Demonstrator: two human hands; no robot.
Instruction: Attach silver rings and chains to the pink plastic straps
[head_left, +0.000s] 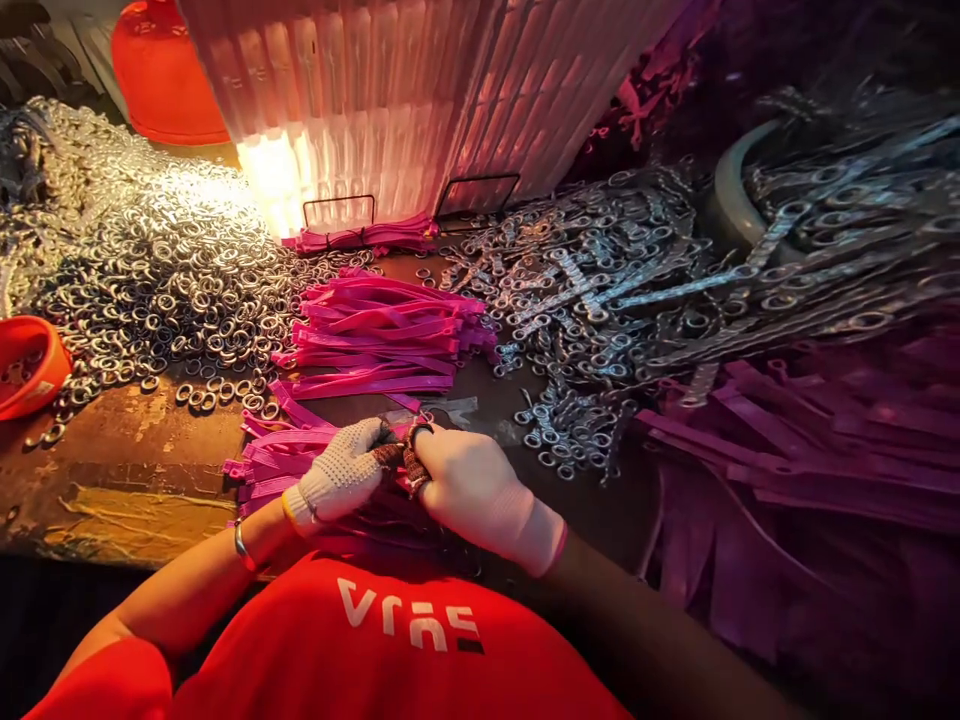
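Observation:
My left hand (341,475) wears a white dotted glove, and its fingers are pinched together over the pink straps. Touching it at the fingertips is my right hand (480,490), also gloved and closed. Dark brown wraps cover the fingertips of both. What lies between the fingers is too small and hidden to make out. A pile of pink straps (281,465) spreads under and beside my hands, and a larger bundle of pink straps (382,335) lies just beyond. A pale grey strip (450,410) rests close to my right hand.
A heap of metal rings (187,270) covers the left, beside an orange bowl (34,370). Metal pieces with ringed ends (585,270) are heaped at right, near purple-lit straps (810,440). A translucent corrugated panel (360,110) stands behind, next to a bright lamp glow.

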